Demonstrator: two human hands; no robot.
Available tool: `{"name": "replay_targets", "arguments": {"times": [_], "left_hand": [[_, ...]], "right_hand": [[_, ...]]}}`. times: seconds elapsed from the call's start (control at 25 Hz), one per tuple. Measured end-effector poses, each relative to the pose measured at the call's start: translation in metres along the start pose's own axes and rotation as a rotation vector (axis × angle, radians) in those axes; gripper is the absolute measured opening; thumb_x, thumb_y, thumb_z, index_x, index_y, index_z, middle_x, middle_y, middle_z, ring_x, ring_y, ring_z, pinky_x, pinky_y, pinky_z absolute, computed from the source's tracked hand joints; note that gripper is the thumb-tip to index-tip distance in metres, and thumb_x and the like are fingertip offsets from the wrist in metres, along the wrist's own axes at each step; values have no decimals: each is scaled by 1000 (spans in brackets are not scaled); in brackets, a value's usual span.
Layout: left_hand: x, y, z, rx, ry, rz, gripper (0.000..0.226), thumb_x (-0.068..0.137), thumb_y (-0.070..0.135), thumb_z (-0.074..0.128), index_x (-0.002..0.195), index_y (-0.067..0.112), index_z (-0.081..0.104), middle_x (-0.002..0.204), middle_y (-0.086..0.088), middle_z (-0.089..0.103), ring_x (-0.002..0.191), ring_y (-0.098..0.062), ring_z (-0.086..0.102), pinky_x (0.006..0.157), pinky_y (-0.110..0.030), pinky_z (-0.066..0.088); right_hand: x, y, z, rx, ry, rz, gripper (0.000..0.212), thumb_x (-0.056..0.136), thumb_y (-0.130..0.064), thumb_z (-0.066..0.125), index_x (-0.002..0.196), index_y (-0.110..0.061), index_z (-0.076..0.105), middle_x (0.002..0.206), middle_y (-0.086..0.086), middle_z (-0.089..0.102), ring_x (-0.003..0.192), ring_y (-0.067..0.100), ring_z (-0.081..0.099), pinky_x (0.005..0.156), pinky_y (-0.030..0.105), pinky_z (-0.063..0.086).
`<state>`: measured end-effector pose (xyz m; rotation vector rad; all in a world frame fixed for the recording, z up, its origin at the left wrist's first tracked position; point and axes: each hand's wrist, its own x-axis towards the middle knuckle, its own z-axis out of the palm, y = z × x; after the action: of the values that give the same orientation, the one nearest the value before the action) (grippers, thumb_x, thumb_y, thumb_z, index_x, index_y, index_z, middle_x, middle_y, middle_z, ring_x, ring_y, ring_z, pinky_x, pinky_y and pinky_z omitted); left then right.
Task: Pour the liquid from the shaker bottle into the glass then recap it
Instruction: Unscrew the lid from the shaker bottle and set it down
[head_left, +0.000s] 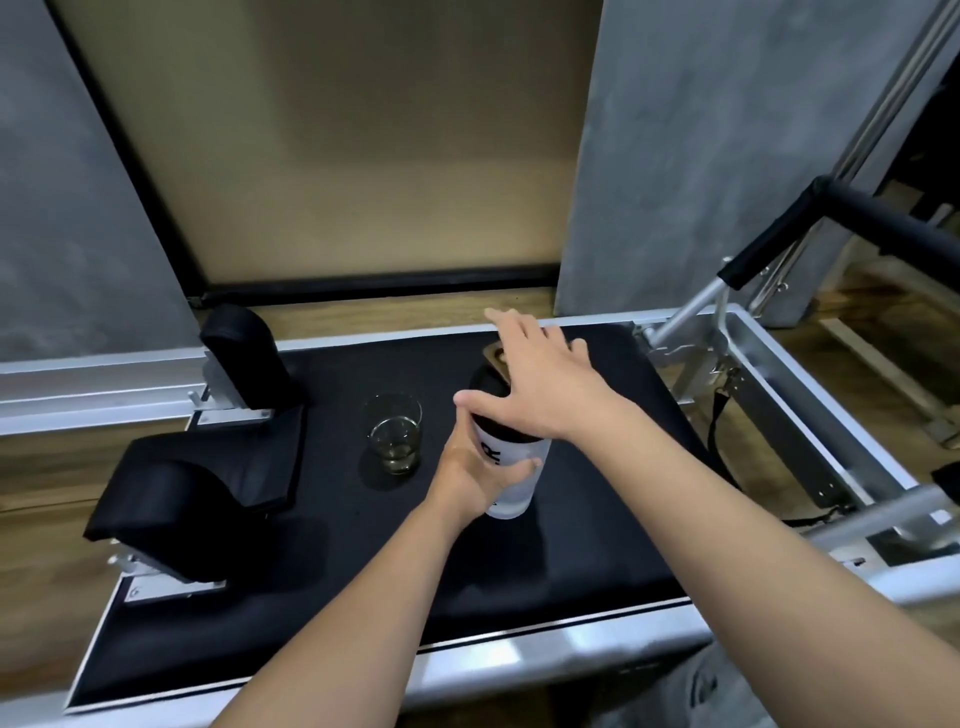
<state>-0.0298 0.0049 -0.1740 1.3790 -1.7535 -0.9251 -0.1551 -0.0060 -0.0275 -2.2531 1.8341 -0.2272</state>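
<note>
Two hands on the bottle (511, 467): our left hand (475, 480) wraps its clear lower body, fingers curled round it, while our right hand (535, 387) lies flat on the black lid (485, 387) with fingers spread and straight, gripping nothing. The bottle stands upright on the black pad (363, 545), just right of the glass (393, 439), which holds a little yellowish liquid — we judge the pour done and recapping under way. To finish well, we keep the left grip firm, press squarely down — not sideways — and confirm the tan flip tab (493, 356) is seated.

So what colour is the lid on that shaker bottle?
Black, on the frosted clear shaker bottle with black lettering. The lid shows best in the head view, the only one.
</note>
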Motion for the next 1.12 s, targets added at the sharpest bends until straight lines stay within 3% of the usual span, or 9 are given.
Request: {"name": "replay_targets", "arguments": {"times": [0.12, 0.24, 0.4, 0.52, 0.68, 0.76, 0.92, 1.0, 1.12], "left_hand": [[-1, 1, -1, -90, -21, -62, 75, 74, 39, 92, 137, 20, 56, 144, -7, 58, 117, -15, 70, 92, -38, 61], [-1, 3, 1, -216, -36, -177, 77, 73, 18, 95, 139, 17, 55, 117, 16, 63, 97, 17, 64, 81, -3, 49], [3, -1, -1, -333, -16, -165, 80, 69, 0, 93, 129, 23, 46, 129, 2, 63, 121, -14, 62, 89, -16, 54], [6, -4, -1, -419, -43, -147, 88, 70, 0, 89, 136, 35, 44, 140, 7, 58, 134, -12, 55, 94, -19, 54], [3, -7, 0, -349, -42, -135, 91, 62, 32, 96, 136, 34, 43, 132, 13, 64, 127, -10, 61, 105, -33, 54], [3, -8, -2, -352, -45, -113, 86, 63, 33, 95, 130, 41, 42, 133, 9, 64, 127, -10, 61, 108, -42, 53], [1, -7, 0, -363, -44, -124, 83, 65, 25, 94, 127, 39, 42, 134, 4, 64, 128, -15, 61, 102, -32, 54], [2, -3, 0, -435, -67, -121, 92, 70, 3, 92, 137, 39, 40, 144, 0, 58, 135, -17, 56, 103, -32, 53], [2, 0, -2, -431, -90, -152, 81, 86, -2, 82, 147, 33, 40, 152, 2, 50, 124, -6, 61, 94, -24, 56]], "right_hand": [[3, -21, 15, -327, 57, 229, 105, 77, -88, 51, 145, -8, 39, 135, 9, 47, 120, 34, 48, 81, 48, 38], [4, -22, 21, -321, 117, 37, 70, 83, -67, 57, 126, -11, 49, 120, 5, 50, 110, 31, 47, 83, 43, 34], [-2, -3, 9, -88, -7, -303, 41, 84, -57, 56, 110, -25, 60, 109, -9, 59, 105, 22, 47, 106, 47, 27], [-2, -5, 6, 236, 20, -140, 58, 85, -77, 46, 114, -30, 64, 120, -14, 60, 113, 18, 42, 101, 45, 30], [5, -13, -1, -207, 71, 293, 93, 83, -90, 30, 131, -13, 48, 126, 6, 52, 106, 35, 51, 74, 46, 37], [8, -16, -1, -225, -35, 244, 74, 91, -74, 39, 129, -11, 50, 126, 10, 54, 109, 38, 53, 76, 46, 36], [12, -8, -13, -19, -227, -95, 41, 92, -43, 52, 128, -24, 56, 119, 2, 60, 119, 28, 44, 103, 44, 30], [12, -8, -17, 104, -226, -92, 41, 91, -52, 55, 124, -28, 58, 110, -2, 60, 113, 19, 43, 105, 45, 30], [10, -15, -5, -130, -67, 63, 82, 82, -83, 50, 133, -19, 46, 129, 4, 55, 118, 31, 50, 97, 56, 40]]}}
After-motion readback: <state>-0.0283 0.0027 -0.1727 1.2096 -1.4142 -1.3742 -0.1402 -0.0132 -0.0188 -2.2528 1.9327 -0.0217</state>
